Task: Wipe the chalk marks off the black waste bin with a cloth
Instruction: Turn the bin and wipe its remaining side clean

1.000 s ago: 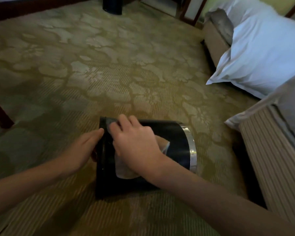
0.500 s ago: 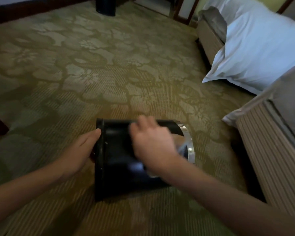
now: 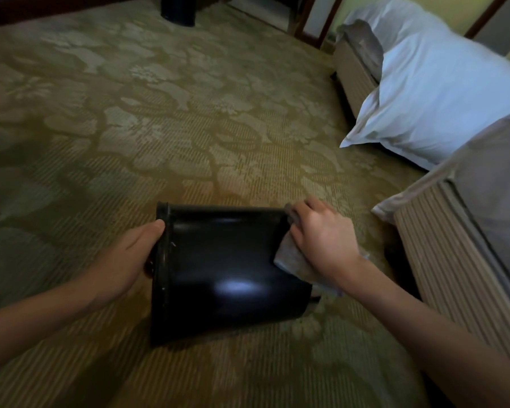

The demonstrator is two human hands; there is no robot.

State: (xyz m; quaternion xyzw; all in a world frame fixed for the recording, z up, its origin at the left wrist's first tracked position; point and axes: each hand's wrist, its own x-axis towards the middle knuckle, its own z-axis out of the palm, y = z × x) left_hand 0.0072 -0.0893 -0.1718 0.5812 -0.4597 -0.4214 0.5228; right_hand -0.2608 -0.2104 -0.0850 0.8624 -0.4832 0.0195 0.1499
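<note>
The black waste bin [image 3: 227, 269] lies on its side on a green and gold carpet [image 3: 159, 128] with a flower pattern. Light shines on its smooth side. A tiny pale mark shows near its left end.

The left hand [image 3: 130, 260] rests against the bin's left end with its fingers laid out fairly straight. The right hand [image 3: 321, 242] curls round a pale cloth [image 3: 292, 257] and presses it on the bin's right end.

To the right of the bin is a bed [image 3: 454, 260] with a striped side and a grey cover [image 3: 498, 178]. Farther off on that side lies a big white pillow [image 3: 439, 83]. Far behind the bin stands another dark bin [image 3: 178, 13].
</note>
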